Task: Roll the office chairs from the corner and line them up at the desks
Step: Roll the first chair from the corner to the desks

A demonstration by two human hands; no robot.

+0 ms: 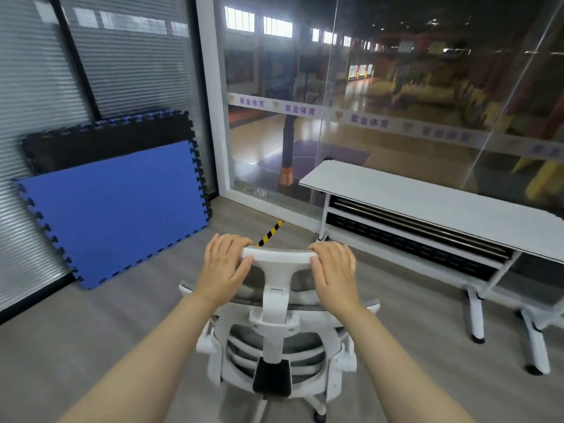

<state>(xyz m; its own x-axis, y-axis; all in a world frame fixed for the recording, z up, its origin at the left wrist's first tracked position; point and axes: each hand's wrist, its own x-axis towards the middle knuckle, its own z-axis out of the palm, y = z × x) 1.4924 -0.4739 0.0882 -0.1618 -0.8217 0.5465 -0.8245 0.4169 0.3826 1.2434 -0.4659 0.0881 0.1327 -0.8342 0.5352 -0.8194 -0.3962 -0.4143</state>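
Left hand [224, 267] and right hand [334, 270] gripping headrest ends, white-framed grey-mesh office chair [276, 340], desk [427, 206] nearby

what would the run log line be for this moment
step: rolling chair | left hand: grips headrest | right hand: grips headrest | office chair: on floor, left of desk | at desk: not yet

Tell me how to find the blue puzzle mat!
Look at the grey slatted blinds on the left wall. The flat blue foam mat with jigsaw edges leans there on the floor. It is in front of a black foam mat, the only blue-faced one.
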